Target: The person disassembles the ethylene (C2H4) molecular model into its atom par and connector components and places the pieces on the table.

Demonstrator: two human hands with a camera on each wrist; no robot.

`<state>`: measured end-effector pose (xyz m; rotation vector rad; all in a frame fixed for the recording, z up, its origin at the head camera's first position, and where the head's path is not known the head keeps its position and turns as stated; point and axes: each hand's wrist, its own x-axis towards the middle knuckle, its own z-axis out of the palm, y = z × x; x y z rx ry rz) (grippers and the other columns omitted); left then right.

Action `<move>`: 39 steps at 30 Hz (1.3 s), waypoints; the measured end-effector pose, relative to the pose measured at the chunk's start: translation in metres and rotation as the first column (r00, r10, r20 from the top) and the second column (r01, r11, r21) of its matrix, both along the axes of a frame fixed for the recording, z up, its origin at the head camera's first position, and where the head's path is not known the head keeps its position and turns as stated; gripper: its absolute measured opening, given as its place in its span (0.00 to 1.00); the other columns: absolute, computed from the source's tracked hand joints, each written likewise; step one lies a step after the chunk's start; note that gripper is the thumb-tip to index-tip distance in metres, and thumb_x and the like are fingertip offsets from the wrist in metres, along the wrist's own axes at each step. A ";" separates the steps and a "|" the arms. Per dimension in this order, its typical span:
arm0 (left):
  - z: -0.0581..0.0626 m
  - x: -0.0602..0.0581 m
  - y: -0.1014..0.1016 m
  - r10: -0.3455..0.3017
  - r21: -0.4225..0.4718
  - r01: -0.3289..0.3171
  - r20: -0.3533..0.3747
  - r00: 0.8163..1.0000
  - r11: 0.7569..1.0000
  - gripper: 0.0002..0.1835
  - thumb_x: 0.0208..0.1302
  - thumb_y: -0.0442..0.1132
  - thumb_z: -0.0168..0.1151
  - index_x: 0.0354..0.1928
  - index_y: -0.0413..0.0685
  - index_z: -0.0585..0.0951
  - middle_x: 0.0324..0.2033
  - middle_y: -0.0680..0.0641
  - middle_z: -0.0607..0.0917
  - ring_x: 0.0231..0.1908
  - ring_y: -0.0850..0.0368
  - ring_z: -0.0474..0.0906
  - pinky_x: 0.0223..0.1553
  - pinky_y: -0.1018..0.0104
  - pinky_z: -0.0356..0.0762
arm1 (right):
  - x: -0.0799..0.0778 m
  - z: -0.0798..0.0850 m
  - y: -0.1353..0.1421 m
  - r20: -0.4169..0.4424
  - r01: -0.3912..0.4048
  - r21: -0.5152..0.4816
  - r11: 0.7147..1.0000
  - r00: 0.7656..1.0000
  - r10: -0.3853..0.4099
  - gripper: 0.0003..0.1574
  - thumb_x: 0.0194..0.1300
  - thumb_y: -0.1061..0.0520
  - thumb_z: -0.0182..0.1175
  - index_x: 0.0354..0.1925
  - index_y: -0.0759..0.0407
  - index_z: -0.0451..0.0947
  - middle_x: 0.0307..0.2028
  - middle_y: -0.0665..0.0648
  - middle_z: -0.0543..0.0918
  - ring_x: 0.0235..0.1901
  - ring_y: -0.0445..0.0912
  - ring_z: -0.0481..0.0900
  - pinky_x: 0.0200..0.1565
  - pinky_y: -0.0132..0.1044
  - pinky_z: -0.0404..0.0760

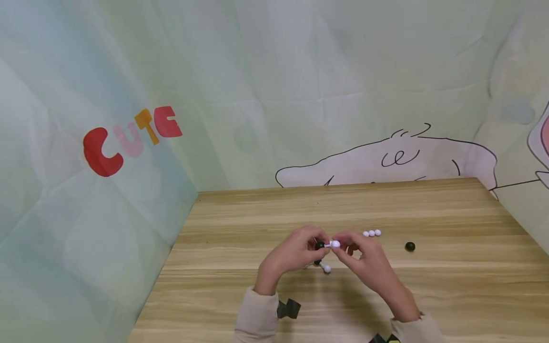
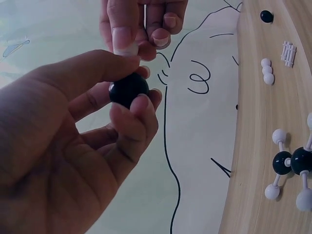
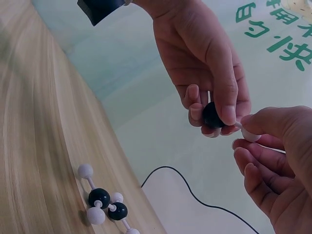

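Note:
My left hand (image 1: 296, 247) grips a black ball (image 2: 128, 90) between thumb and fingertips. A short white stick (image 3: 238, 125) links this ball to a white ball (image 3: 250, 135), which my right hand (image 1: 369, 262) pinches between thumb and fingers. Both hands are raised above the wooden table (image 1: 240, 214), close together. Below them on the tabletop lies a ball-and-stick molecular model (image 3: 99, 198), with two black balls joined at its middle and several white balls on sticks around them. In the head view the left hand partly hides this model.
Three white balls (image 1: 371, 233) sit in a row beyond the right hand. Another black ball (image 1: 410, 247) lies farther right. The left wrist view shows a small group of white sticks (image 2: 288, 53) beside the row. A printed cloth backdrop (image 1: 300, 95) rises behind the table.

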<state>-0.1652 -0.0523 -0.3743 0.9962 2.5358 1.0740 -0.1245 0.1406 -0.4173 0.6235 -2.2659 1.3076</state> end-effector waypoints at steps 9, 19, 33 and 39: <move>0.004 -0.001 -0.002 -0.004 -0.005 0.003 -0.020 1.000 1.000 0.02 0.61 0.35 0.63 0.36 0.50 0.81 0.29 0.56 0.79 0.27 0.66 0.71 0.30 0.75 0.72 | 0.002 -0.003 -0.002 -0.031 0.002 -0.008 1.000 1.000 -0.002 0.11 0.56 0.65 0.67 0.37 0.53 0.80 0.27 0.44 0.83 0.26 0.33 0.75 0.29 0.30 0.77; 0.006 -0.002 -0.004 -0.036 -0.001 0.036 -0.009 0.999 0.999 0.02 0.60 0.33 0.63 0.35 0.46 0.82 0.28 0.55 0.80 0.26 0.68 0.71 0.30 0.76 0.72 | 0.003 -0.008 -0.005 -0.110 0.006 -0.027 1.000 0.994 -0.009 0.16 0.50 0.71 0.68 0.35 0.56 0.79 0.25 0.46 0.81 0.24 0.34 0.75 0.26 0.29 0.76; 0.008 -0.006 -0.010 -0.070 -0.034 0.072 0.060 0.996 0.997 0.03 0.60 0.33 0.63 0.36 0.45 0.83 0.27 0.56 0.81 0.26 0.68 0.72 0.30 0.75 0.72 | 0.001 -0.016 -0.007 -0.131 -0.045 -0.018 0.999 0.990 0.042 0.18 0.47 0.74 0.68 0.36 0.57 0.79 0.26 0.49 0.81 0.25 0.35 0.74 0.26 0.30 0.76; 0.009 -0.006 -0.011 -0.071 -0.038 0.075 0.100 0.992 0.996 0.04 0.60 0.34 0.63 0.36 0.43 0.84 0.28 0.56 0.82 0.27 0.67 0.73 0.30 0.74 0.73 | 0.000 -0.016 -0.008 -0.150 -0.040 -0.008 0.999 0.988 0.038 0.19 0.47 0.73 0.68 0.36 0.57 0.78 0.26 0.47 0.81 0.25 0.36 0.75 0.27 0.29 0.76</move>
